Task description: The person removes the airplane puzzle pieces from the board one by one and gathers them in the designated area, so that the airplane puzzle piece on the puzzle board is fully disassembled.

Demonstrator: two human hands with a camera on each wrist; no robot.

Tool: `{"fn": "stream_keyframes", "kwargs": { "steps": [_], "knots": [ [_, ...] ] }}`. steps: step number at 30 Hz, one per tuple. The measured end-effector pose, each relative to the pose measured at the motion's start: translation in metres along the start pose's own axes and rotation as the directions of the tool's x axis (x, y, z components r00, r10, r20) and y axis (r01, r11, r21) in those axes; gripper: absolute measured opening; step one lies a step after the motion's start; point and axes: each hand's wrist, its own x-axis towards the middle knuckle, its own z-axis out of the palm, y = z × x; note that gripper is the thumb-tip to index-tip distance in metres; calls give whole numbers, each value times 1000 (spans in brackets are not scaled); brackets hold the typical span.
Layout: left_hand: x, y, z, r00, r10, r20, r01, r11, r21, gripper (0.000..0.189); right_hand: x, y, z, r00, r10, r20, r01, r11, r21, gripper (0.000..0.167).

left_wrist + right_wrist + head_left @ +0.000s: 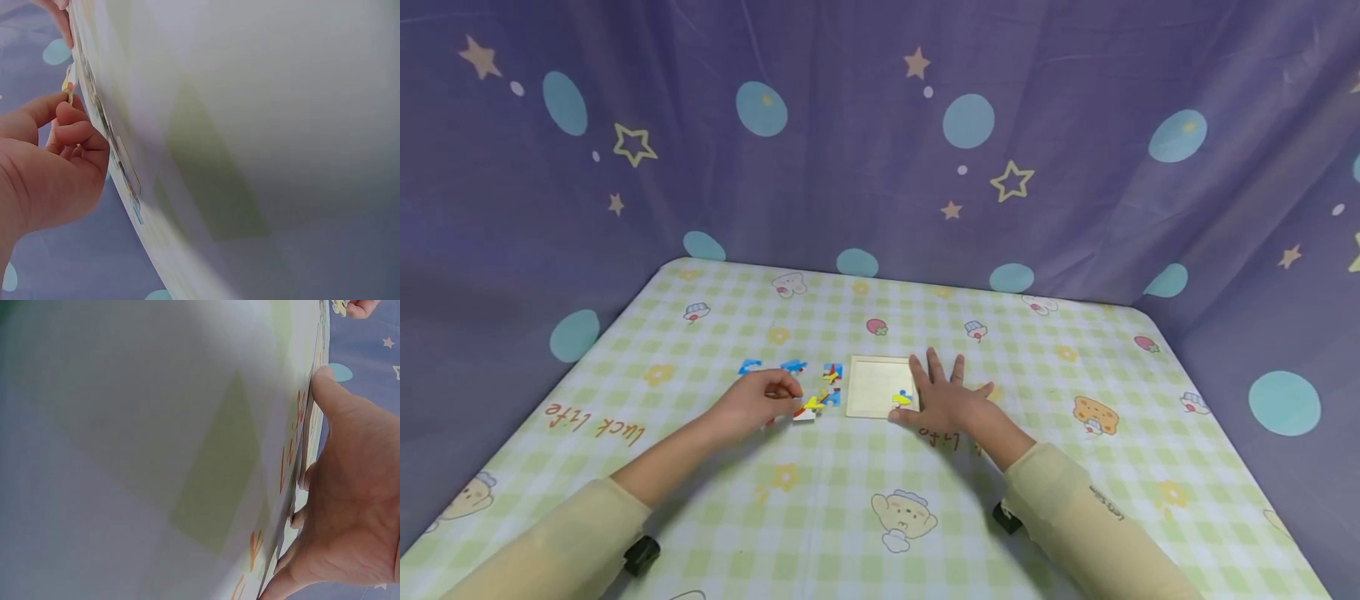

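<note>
Between thumb and fingertips my left hand (757,403) pinches a jigsaw piece (812,403) with yellow and red print, raised over the other pieces. The left wrist view shows the pinched piece nearly edge-on, above the curled fingers of the left hand (69,150). My right hand (946,403) lies with fingers spread at the right side of a square wooden puzzle tray (848,387). Its thumb rests on the tray's lower right edge. One yellow and blue piece (902,399) sits inside the tray, in the lower right corner beside the thumb.
Left of the tray lie several loose puzzle pieces, among them a blue one (749,367), another blue one (793,366) and a red and yellow one (832,373). A green checked cloth (820,533) covers the table. Purple curtains (850,183) hang behind it and at both sides.
</note>
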Motion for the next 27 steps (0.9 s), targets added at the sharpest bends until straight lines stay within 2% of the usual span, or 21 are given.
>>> {"fn": "stream_keyframes", "kwargs": {
  "steps": [8, 16, 27],
  "knots": [
    [-4, -3, -8, 999, -33, -10, 34, 997, 72, 11, 1, 1, 1, 1000, 0, -2, 0, 1000, 5, 107],
    [-10, -9, -15, 999, -53, 9, 52, 995, 80, 15, 1, 0, 1, 1000, 1, -4, -1, 1000, 12, 109],
    [-13, -14, -18, 999, 24, 23, -27, 992, 125, 8, 2, 1, 2, 1000, 9, -6, -9, 1000, 13, 112]
  ]
}}
